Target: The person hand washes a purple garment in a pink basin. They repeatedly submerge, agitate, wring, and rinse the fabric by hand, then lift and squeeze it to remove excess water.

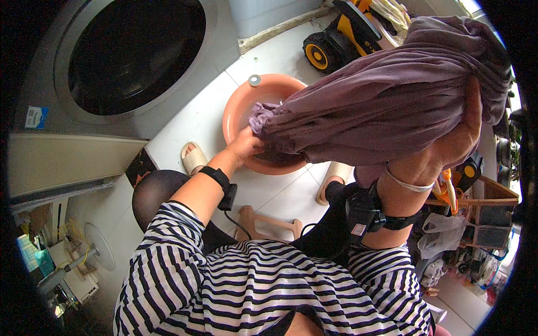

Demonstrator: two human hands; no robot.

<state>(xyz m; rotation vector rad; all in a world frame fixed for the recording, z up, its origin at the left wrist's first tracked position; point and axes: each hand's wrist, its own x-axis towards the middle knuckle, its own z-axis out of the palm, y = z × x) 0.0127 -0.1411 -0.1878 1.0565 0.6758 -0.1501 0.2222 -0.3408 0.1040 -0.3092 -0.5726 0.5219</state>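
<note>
A wet-looking purple garment [370, 101] stretches between my two hands, raised towards the right. My left hand [247, 145] grips its gathered lower end above an orange plastic basin [230, 122]. Lighter purple cloth [262, 116] bunches beside that hand, over the basin. My right hand [464, 130] holds the upper part at the right, with some of its fingers hidden behind folds. Liquid shows inside the basin, which stands on the white tiled floor. A small round disc [254, 80] lies at the basin's far rim.
A grey front-loading washing machine [222, 54] stands at the upper left. Beyond the basin is a black and yellow toy vehicle [321, 52]. My slippered feet flank the basin, with a low plastic stool [269, 220] beneath me. Shelving [487, 199] and a plastic bag [441, 235] are at the right.
</note>
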